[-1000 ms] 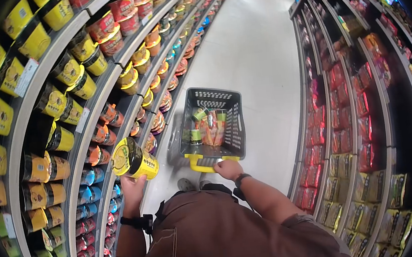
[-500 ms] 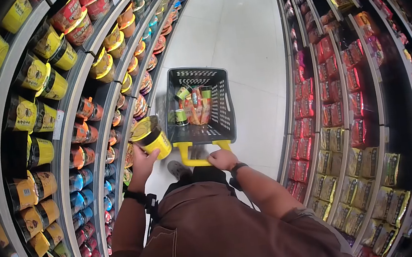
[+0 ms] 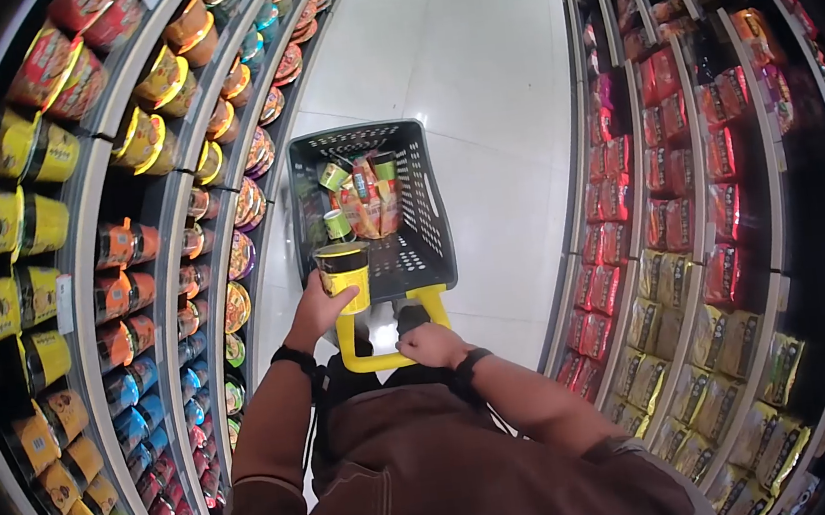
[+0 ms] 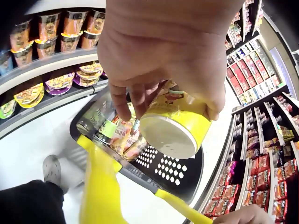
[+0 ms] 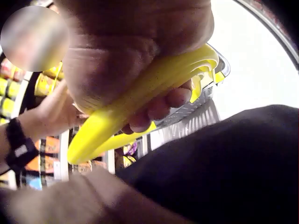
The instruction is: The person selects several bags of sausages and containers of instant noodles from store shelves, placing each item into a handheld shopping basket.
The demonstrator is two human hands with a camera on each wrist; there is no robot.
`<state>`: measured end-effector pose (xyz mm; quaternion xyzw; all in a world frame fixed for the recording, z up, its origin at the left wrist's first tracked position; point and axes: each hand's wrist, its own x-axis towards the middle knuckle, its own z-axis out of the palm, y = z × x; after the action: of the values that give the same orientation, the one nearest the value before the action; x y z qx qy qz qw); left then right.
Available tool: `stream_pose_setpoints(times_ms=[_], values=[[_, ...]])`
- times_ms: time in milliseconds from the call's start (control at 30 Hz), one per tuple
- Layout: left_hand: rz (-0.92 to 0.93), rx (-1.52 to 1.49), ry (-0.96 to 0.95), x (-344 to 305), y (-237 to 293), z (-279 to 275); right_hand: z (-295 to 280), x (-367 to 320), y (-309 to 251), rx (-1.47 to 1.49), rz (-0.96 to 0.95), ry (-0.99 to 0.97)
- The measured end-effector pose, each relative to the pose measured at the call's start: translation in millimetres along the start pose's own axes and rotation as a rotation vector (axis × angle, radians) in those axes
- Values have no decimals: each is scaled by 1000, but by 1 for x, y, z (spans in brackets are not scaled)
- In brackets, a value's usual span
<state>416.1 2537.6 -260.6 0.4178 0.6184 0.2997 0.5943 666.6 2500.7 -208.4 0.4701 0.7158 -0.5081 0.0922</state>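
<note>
My left hand (image 3: 315,310) grips a yellow instant noodle cup (image 3: 345,277) with a dark top, over the near left corner of a dark grey shopping basket (image 3: 409,270). From the left wrist view, the cup's pale round base (image 4: 170,136) faces the camera, tilted, with fingers and thumb round its side. The right hand (image 3: 431,342) has its fingers curled round the basket's yellow handle (image 3: 376,365), and the right wrist view shows the fingertips (image 5: 159,109) wrapping under it. Inside the basket lie red-and-orange packets (image 3: 365,207) and several green-labelled containers (image 3: 337,224).
Shelves of noodle cups and bowls (image 3: 37,222) line the left side. Racks of red packets (image 3: 665,221) and gold packets (image 3: 712,337) stand on the right. A pale tiled floor (image 3: 493,159) runs between them.
My left hand has carried the noodle cup rightward, away from the shelf, to above the basket's near corner, and turned it more upright. The right hand keeps holding the handle.
</note>
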Motion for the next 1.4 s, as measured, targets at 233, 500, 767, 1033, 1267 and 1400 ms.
stream_pose_setpoints(times_ms=[233, 500, 767, 1033, 1267, 1400], values=[[-289, 215, 18, 73, -25, 76, -39, -5, 15, -39, -52, 27], [-523, 165, -12, 135, -33, 115, 6, -29, 40, -9, -51, -66], [-437, 284, 106, 183, -139, 129, 15, -43, 64, -48, 28, -221], [-476, 306, 178, 209, -159, 140, 25, -39, 65, 28, 59, -291], [-316, 130, 125, 245, -193, 121, 20, -32, 54, 53, 86, -254], [-392, 494, 119, 231, -131, 105, 13, -31, 47, 12, 90, -246]])
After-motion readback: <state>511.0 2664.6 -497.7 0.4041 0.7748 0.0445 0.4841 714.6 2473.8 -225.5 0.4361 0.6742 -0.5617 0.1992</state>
